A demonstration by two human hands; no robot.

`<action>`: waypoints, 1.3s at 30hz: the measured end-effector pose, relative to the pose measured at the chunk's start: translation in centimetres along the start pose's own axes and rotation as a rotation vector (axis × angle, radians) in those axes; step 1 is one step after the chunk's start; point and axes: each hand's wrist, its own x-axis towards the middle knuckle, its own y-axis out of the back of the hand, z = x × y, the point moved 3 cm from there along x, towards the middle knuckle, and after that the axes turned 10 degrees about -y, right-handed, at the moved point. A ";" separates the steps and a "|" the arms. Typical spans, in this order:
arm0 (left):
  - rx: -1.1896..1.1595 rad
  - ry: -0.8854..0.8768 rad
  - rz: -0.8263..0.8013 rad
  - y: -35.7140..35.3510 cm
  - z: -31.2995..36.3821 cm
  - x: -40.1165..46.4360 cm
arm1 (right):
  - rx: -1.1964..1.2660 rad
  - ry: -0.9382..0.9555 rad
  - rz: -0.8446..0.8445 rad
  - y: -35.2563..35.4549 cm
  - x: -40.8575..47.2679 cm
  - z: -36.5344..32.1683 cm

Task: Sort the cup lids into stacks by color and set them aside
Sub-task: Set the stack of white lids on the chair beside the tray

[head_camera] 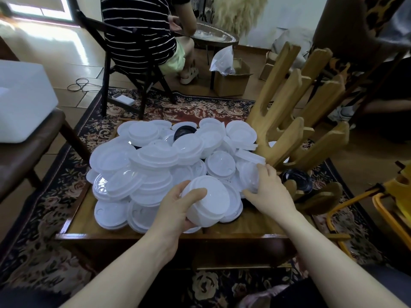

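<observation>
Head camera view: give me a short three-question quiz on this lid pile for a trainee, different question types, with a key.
1. True or false: the left hand grips a stack of white lids at the near edge of the lid pile.
2. Multiple choice: the right hand is closed on
A. a clear lid
B. the wooden rack
C. the cardboard box
3. Fill in: apart from white and clear lids, a few lids, like the one at the far side of the pile, are ____.

Key
1. True.
2. A: its fingers curl round the clear lid; the wooden rack and cardboard box lie beyond it.
3. Black.
</observation>
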 end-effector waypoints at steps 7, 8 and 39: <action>0.011 0.006 -0.003 -0.2 -0.3 -0.1 | 0.076 -0.025 -0.022 0.3 0.0 -0.2; 0.015 0.007 -0.004 -0.2 -0.2 -0.1 | 0.077 -0.026 -0.039 0.2 -0.1 -0.2; -0.042 -0.054 -0.066 -1.3 0.2 -0.5 | 0.544 0.124 -0.212 3.1 -6.0 -4.2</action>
